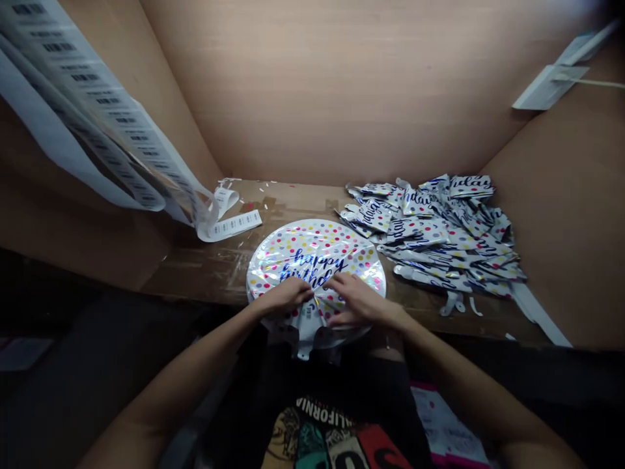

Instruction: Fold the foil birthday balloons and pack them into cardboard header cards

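A round white foil balloon (316, 244) with coloured dots and blue "happy birthday" lettering lies flat at the front edge of the cardboard surface, its tail hanging toward me. Creases run out from its middle, where my hands meet. My left hand (290, 294) is closed, pinching the foil just left of the centre. On the other side my right hand (360, 301) grips the foil with bent fingers, its thumb lower down and apart from the fingertips. Whether more balloons lie beneath this one I cannot tell.
At the right lies a pile of folded foil balloons (439, 238). Strips of barcode labels (107, 101) hang at the left, with one end (239, 225) on the surface. Cardboard walls (322, 91) enclose the back and sides. Small scraps (454, 303) lie near the front edge.
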